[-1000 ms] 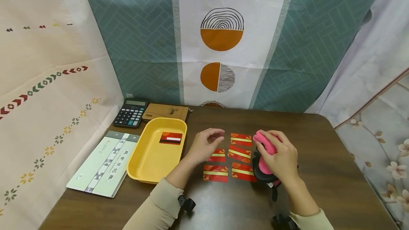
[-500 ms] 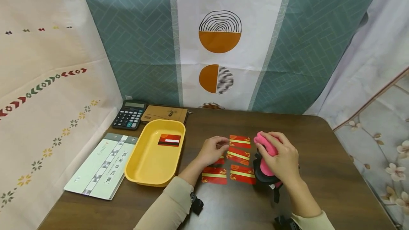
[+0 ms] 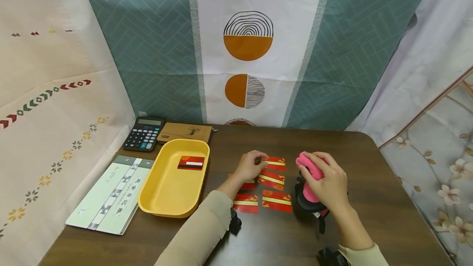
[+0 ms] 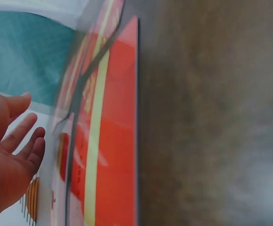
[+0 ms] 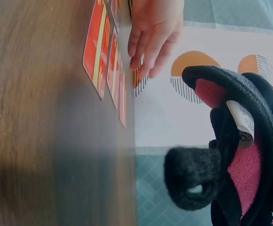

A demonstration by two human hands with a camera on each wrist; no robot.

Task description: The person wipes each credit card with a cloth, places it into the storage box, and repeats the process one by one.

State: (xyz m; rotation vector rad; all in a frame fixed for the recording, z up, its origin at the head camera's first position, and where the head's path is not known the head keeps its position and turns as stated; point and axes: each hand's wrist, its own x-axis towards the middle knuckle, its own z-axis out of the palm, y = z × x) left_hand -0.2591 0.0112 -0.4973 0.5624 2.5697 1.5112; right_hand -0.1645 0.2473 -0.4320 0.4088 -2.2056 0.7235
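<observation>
poised over red cards (image 3: 276, 201) on the surface (image 3: 373, 200) with relaxed, parted fingers on the left hand (image 3: 248, 166); pinching a soft pink-and-black item (image 3: 309, 195) between thumb and fingers of the right hand (image 3: 329, 182), just beside the cards, across from the yellow tray (image 3: 166, 192).

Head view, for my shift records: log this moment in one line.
left hand: fingers at far red card, contact unclear | right hand: grips pink-and-black plush item | yellow tray: one black-striped card
</observation>
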